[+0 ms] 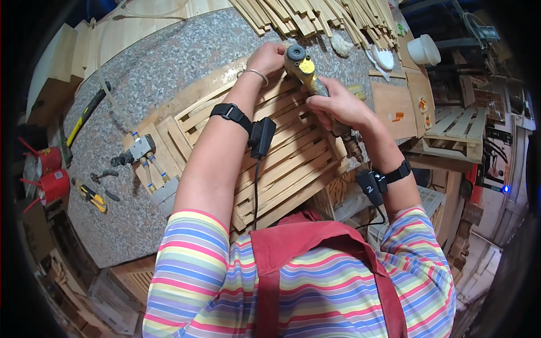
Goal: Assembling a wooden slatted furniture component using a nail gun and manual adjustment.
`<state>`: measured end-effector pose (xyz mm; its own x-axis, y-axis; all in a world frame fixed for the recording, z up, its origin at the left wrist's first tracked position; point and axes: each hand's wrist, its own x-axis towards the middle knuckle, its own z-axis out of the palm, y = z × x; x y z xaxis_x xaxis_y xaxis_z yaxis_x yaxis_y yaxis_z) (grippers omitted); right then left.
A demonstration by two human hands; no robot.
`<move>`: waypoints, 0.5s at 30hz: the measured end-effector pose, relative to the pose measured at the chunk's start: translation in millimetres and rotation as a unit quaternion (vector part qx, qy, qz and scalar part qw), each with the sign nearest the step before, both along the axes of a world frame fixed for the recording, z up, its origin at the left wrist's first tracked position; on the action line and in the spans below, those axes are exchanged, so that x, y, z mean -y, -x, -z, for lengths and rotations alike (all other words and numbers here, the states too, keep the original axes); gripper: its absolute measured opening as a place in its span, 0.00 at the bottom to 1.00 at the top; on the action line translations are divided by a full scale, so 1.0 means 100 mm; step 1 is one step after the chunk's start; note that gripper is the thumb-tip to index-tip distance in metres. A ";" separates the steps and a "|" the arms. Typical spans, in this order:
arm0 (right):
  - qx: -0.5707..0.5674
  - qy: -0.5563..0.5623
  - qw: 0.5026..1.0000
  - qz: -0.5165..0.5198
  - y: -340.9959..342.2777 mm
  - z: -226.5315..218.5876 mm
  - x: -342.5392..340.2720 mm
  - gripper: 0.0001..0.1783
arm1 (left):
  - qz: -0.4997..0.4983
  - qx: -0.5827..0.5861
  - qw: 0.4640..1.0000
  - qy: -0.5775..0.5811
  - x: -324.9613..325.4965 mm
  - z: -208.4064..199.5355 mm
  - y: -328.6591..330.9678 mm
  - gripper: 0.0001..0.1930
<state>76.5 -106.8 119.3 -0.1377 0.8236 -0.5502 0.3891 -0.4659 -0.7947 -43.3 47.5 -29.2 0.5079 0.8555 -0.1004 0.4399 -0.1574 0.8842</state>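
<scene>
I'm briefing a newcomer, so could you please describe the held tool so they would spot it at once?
On the speckled stone table lies a slatted wooden panel. At its right edge, the right hand grips the tool. A round dark cap and yellow patch set it apart from the plain panel.

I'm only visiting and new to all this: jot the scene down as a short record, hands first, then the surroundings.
Right hand: gripping a power tool
Left hand: near the far end of the slatted wooden frame; fingertips partly hidden
Surface: speckled tabletop
Left: yellow-and-black hand tool
Far side: loose wooden strips
Right: white tub
</scene>
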 end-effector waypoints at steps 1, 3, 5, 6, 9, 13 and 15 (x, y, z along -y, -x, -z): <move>0.002 -0.002 1.000 -0.006 0.01 -0.01 0.00 0.16 | -0.001 -0.001 1.000 0.001 -0.02 0.06 0.01 0.17; 0.005 -0.002 1.000 -0.009 -0.01 0.00 0.02 0.16 | 0.022 0.033 0.999 -0.016 -0.03 0.11 0.00 0.17; 0.009 -0.004 1.000 -0.004 -0.06 0.02 0.06 0.16 | 0.022 0.023 0.999 0.002 -0.02 0.09 -0.07 0.17; 0.008 -0.003 1.000 -0.004 -0.06 0.02 0.07 0.16 | 0.015 0.009 1.000 0.016 -0.03 0.11 -0.07 0.17; -0.011 -0.003 1.000 -0.004 -0.06 -0.03 0.15 0.17 | 0.019 0.056 0.998 0.031 -0.04 0.14 -0.05 0.14; -0.015 0.014 1.000 0.002 -0.10 -0.07 0.30 0.19 | 0.025 0.088 0.995 0.048 0.01 0.10 -0.09 0.13; -0.010 0.015 1.000 0.007 -0.11 -0.06 0.33 0.19 | 0.026 0.091 0.995 0.043 0.01 0.11 -0.08 0.13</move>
